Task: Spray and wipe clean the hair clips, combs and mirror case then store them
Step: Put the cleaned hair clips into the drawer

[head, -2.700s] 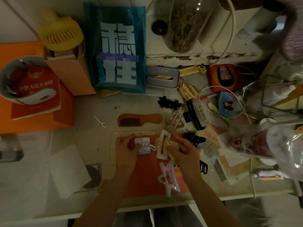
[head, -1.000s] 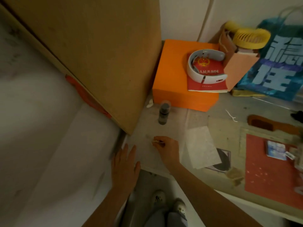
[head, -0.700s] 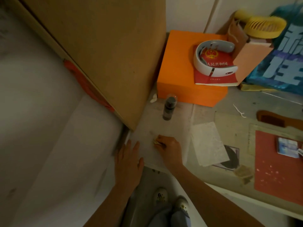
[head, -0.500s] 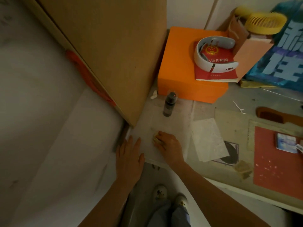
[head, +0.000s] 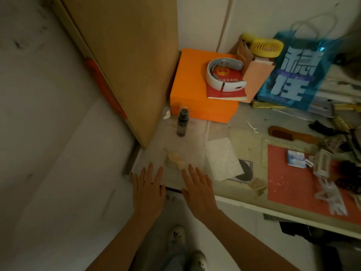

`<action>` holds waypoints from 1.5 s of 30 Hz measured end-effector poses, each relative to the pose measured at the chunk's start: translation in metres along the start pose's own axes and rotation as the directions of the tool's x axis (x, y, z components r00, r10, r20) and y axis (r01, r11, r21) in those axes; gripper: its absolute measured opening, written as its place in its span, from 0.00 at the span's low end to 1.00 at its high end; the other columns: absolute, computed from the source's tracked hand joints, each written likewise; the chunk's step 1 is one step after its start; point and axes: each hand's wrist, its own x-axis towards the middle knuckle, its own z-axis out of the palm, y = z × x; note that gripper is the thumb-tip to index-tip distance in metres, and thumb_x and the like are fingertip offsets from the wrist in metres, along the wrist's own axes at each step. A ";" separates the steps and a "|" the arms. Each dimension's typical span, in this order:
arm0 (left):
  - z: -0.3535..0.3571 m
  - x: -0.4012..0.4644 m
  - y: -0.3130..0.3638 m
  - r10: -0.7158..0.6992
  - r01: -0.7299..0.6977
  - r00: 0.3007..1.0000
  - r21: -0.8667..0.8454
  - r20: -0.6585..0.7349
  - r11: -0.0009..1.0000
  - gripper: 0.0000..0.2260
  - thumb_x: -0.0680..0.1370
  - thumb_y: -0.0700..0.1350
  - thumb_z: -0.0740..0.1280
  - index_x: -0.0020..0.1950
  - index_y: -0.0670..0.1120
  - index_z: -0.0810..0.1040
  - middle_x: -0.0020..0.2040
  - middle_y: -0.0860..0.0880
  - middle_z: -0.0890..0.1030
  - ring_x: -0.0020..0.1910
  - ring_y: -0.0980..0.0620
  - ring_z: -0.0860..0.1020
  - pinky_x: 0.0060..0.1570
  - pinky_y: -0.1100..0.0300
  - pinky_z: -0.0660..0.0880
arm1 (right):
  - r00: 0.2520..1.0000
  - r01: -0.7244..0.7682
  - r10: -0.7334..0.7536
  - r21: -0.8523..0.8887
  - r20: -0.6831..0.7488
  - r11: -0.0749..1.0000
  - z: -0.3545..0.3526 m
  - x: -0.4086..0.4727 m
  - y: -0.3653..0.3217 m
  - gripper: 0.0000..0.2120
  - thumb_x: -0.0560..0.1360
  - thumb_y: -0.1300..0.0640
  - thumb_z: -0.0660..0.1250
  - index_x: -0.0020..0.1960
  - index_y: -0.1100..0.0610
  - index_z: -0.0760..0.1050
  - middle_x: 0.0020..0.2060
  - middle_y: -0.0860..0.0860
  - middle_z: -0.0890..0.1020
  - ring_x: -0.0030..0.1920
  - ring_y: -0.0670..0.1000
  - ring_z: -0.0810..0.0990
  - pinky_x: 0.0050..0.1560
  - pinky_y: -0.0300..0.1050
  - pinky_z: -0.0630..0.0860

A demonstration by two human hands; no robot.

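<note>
At far left of the desk (head: 224,132), near the front edge: left hand (head: 148,189) flat, fingers (head: 150,171) straight and slightly spread, holding nothing, tips at the desk edge. Just beyond and between both hands, a small pale hair clip (head: 175,160) lying loose on the surface, untouched. Likely light, rigid plastic with a sprung hinge; best pinched across the body, not by the teeth, which look fragile. Behind it, a dark spray bottle (head: 182,123) standing upright near the orange box (head: 197,94); probably slim, smooth and easy to tip, so grip round the middle. Right hand (head: 197,184) also flat, fingers (head: 193,172) extended and empty, tips just short of the clip. Beside it to the right, a pale wipe sheet (head: 222,159) lying flat: soft, limp, liftable by a corner. Further right, wooden comb (head: 289,134), stiff, take by the handle. On the red mat (head: 289,184), mirror case (head: 297,158) lying flat, smooth and possibly breakable. More clips at far right, blurred.
</note>
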 end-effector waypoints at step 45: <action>0.220 0.006 -0.035 -0.225 -0.046 0.892 -0.574 -0.393 0.818 0.12 0.78 0.40 0.66 0.35 0.38 0.76 0.34 0.40 0.79 0.37 0.39 0.75 0.39 0.56 0.64 | 0.930 -0.106 0.109 0.026 -0.351 0.994 0.228 -0.028 0.071 0.30 0.82 0.49 0.54 0.77 0.45 0.41 0.78 0.46 0.44 0.77 0.47 0.44 0.75 0.50 0.43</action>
